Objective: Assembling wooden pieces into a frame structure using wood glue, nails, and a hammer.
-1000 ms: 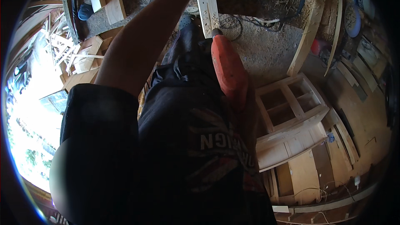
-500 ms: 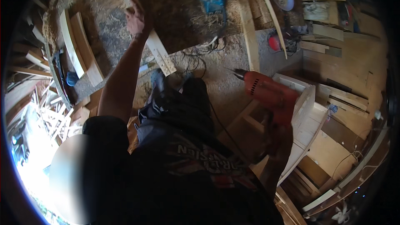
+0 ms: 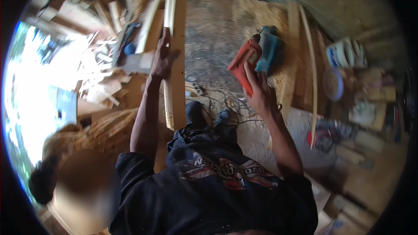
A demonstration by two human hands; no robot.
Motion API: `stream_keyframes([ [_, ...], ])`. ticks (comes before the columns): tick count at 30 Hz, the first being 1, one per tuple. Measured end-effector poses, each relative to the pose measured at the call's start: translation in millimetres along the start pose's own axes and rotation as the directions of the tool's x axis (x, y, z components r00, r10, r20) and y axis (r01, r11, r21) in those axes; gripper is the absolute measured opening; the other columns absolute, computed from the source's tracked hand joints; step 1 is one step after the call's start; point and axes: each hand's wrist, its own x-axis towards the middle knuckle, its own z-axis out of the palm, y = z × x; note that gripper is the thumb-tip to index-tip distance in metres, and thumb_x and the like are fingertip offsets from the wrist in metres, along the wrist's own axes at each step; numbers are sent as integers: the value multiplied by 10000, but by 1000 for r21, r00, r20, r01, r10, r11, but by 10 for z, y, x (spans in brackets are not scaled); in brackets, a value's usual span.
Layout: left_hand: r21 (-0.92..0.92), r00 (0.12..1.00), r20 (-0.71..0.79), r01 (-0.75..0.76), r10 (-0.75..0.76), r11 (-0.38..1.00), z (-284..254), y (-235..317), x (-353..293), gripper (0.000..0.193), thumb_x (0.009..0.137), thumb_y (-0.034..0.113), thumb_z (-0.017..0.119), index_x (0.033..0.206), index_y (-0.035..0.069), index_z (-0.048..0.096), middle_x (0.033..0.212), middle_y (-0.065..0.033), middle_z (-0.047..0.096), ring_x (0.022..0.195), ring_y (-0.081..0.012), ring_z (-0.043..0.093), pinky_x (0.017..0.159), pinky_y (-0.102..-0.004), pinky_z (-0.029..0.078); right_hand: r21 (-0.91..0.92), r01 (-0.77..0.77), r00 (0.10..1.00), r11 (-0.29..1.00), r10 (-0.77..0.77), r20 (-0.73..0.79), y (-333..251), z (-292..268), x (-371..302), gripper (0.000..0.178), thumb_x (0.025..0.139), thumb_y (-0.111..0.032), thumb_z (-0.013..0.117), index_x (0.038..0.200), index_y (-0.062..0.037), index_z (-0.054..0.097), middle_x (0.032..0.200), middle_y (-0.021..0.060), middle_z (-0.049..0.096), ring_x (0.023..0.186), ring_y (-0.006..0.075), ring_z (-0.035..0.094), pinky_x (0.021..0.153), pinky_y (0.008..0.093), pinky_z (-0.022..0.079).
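Note:
My left hand (image 3: 162, 60) grips the edge of a long wooden board (image 3: 177, 74), its fingers along a pale side and its thumb reaching across the broad brown face. The board runs away from me, left of my legs. Out in front to the right, my right hand (image 3: 261, 89) holds a red power drill (image 3: 244, 63) by its handle. The index finger stretches along the drill body, and the chuck points away from me. Just beyond the drill, a blue power tool (image 3: 271, 52) rests on the worktop, partly covered by it.
Sawdust and shavings lie over the worktop (image 3: 213, 30). Cords (image 3: 222, 98) tangle near my feet. Long timber strips (image 3: 310, 61), a white bucket (image 3: 346, 54) and a round bowl (image 3: 333, 83) are at the right. Wood scraps (image 3: 98, 72) pile up at the left, near a person (image 3: 89, 187).
My right hand has carried the drill from beside my right hip forward, close to the blue power tool. The board now stands straighter in view and shows its broad face. The view has swung left.

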Motion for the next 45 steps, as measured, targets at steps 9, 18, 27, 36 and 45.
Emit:
stream_keyframes([
  [9,576,923,-309,373,-229,728,-640,586,-2035,957,807,-13,706,1619,146,223,1400,-185,471,1271,-390,497,1052,-413,442,-259,91,976,962,-138,-170,1152,2021,1652,897,900,-133,692,1620,-251,169,1316,331,498,990,512,645,750,544,563],
  [18,291,744,-579,570,-333,768,-1289,229,-3560,919,812,-14,660,1616,89,228,1384,-189,462,1300,-332,486,1087,-374,406,-373,-52,993,926,10,-116,684,2123,1395,863,944,-342,682,1625,-230,164,1444,373,381,1233,557,509,965,558,490],
  [27,-41,727,-552,466,-409,884,-1904,-581,-3287,846,893,219,719,1583,27,269,1454,-248,436,1394,-346,418,1162,-394,338,-7,357,934,934,-357,-28,-1323,2379,1139,534,938,-287,710,1349,16,554,1298,218,523,1257,375,484,1059,482,411],
  [36,194,481,-823,737,-301,647,-2221,-912,-1955,843,816,136,658,1562,35,278,1313,-415,429,1105,-529,584,913,-522,560,198,254,546,947,-310,778,-3376,2815,350,1111,777,-404,856,1525,119,223,1386,342,453,1303,455,469,1105,487,397],
  [45,-137,419,-779,611,-466,779,-1688,-1069,-2149,847,947,327,616,1552,-71,177,1515,-369,326,1357,-471,433,1114,-483,417,247,249,510,936,-344,788,-2427,2825,958,779,811,-226,720,1456,-10,339,1260,316,582,1110,467,610,951,525,496],
])
